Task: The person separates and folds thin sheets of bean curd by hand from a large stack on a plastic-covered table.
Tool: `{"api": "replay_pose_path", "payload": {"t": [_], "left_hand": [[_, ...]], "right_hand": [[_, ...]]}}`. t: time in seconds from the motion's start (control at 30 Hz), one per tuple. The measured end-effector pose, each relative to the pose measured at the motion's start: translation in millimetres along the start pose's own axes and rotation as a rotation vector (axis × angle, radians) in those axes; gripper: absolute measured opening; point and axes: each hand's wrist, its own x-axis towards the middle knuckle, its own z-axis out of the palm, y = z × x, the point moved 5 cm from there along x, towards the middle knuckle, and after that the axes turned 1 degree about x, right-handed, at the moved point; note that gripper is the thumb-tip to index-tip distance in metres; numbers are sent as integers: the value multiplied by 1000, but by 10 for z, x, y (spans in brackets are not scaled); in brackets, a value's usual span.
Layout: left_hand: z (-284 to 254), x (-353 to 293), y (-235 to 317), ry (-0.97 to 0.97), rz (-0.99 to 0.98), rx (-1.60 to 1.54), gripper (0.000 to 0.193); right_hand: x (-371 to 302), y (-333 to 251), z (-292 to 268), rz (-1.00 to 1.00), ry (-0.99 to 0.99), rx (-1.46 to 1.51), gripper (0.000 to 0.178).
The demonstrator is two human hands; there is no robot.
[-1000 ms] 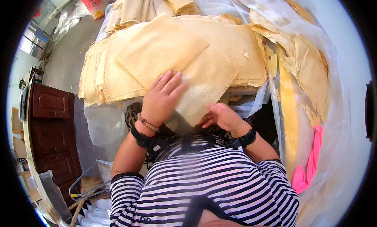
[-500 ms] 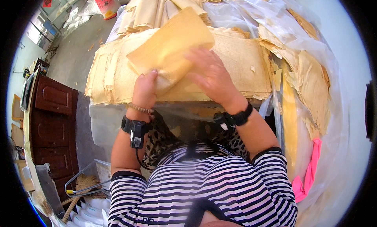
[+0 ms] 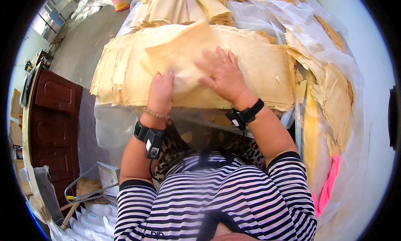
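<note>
My left hand (image 3: 161, 90) is closed, thumb up, on the near edge of a thin, pale-yellow sheet (image 3: 181, 47) with a pointed far corner. The sheet lies at a slant over a wide stack of similar sheets (image 3: 259, 70) with ragged edges. My right hand (image 3: 227, 78) is spread flat, palm down, with blurred fingers over the sheet's right side. Whether that palm touches the sheet or hovers just above it is hard to make out. Exactly how the left fingers pinch the edge is partly hidden.
Rolled and folded yellow sheets (image 3: 167, 7) lie beyond the stack. Clear plastic film (image 3: 267, 22) covers the table, with torn sheets (image 3: 334, 103) and a pink strip (image 3: 330, 186) at right. A dark red cabinet (image 3: 54, 120) and a straw broom (image 3: 87, 189) stand at left.
The sheet, held up and tilted earlier, has come down lower onto the stack. My right hand's fingers have spread out; my left has shifted slightly right and nearer.
</note>
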Motion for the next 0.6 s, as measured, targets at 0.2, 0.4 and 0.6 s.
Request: {"api": "replay_pose_path", "payload": {"t": [0.2, 0.4, 0.6], "left_hand": [[300, -805, 808, 734, 978, 1249, 50], [513, -619, 277, -1, 916, 1569, 58], [438, -468, 396, -92, 971, 1587, 47]], "right_hand": [[-9, 12, 53, 48, -62, -87, 53], [20, -8, -18, 9, -29, -62, 59], [160, 32, -224, -46, -102, -38, 60]]}}
